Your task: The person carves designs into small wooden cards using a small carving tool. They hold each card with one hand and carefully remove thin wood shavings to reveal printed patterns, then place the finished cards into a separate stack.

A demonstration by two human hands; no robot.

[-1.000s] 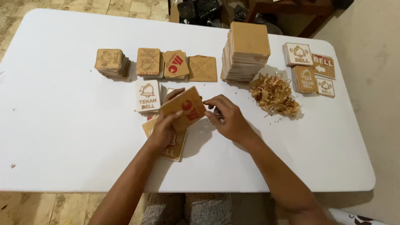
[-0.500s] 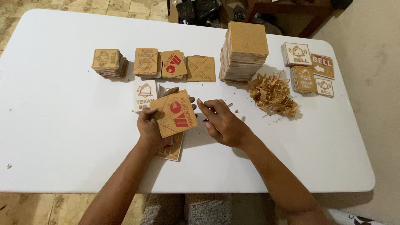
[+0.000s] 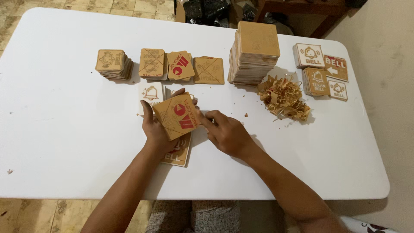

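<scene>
My left hand [image 3: 154, 128] holds a square tan wooden tile [image 3: 177, 115] with a red emblem and red lettering, tilted face up above the white table [image 3: 64, 142]. My right hand [image 3: 227, 133] is at the tile's right edge, fingertips touching it. Another tan tile [image 3: 177, 153] lies flat under my left wrist. A white tile with a bell picture [image 3: 151, 94] lies just beyond my left hand.
Low stacks of tan tiles [image 3: 113, 64] line the far side, with a tall stack [image 3: 255, 51] to their right. A heap of wood shavings [image 3: 282, 97] lies beside it. Several bell tiles [image 3: 319, 69] sit at the far right. Dark clutter lies beyond the table.
My left hand has turned the tile from edge-on to face up and drawn it slightly toward me. My right hand moved from above the tile down to its right edge.
</scene>
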